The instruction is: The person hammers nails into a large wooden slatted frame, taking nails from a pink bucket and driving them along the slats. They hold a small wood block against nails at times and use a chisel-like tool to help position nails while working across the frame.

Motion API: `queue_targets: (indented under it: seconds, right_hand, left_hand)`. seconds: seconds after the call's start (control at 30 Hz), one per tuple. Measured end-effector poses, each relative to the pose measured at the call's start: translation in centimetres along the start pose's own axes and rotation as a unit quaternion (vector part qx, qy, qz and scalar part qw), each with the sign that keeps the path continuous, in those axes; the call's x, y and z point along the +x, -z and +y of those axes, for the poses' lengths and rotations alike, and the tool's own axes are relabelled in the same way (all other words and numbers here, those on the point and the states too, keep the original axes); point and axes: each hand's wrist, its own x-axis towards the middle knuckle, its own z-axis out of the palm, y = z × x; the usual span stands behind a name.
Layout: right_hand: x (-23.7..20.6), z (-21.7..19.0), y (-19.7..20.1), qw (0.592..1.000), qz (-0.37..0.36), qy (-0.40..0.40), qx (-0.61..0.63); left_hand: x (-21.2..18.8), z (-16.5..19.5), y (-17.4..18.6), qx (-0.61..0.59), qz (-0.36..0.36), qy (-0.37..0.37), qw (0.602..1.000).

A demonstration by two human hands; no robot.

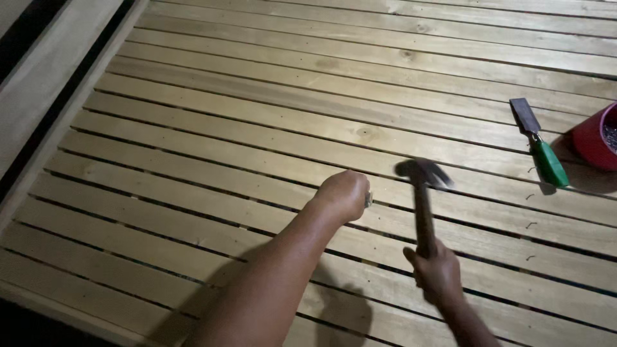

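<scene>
Wooden slats (257,135) lie under the left hand (344,195), fisted knuckles-down on a board, while the right hand (436,273) grips a hammer (422,193) upright, head blurred just beside the fist.

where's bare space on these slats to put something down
Bare slats run wide from the frame rail to the left hand. Crowded on the right: hammer in the right hand, chisel, red tub, loose nails.
</scene>
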Motion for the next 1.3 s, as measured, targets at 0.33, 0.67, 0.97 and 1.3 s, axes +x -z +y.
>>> queue_targets:
  seconds: [0.33,0.67,0.97,1.3]
  right_hand:
    - [4.1,7.1,1.5,0.975,-0.013,-0.031,-0.218]
    - [7.1,4.9,1.3,0.983,-0.055,-0.051,-0.166]
    - [9.9,-11.2,3.0,0.969,0.006,0.110,0.223]
    - [11.6,-1.0,-2.9,0.950,-0.248,-0.169,0.089]
  left_hand:
    - [3.1,3.6,0.5,0.026,-0.019,0.006,0.999]
    - [4.5,0.9,-1.5,0.019,-0.004,0.015,1.000]
    - [4.0,0.0,-2.1,-0.007,0.004,0.026,1.000]
    - [2.9,-1.2,-3.8,-0.003,0.004,-0.009,1.000]
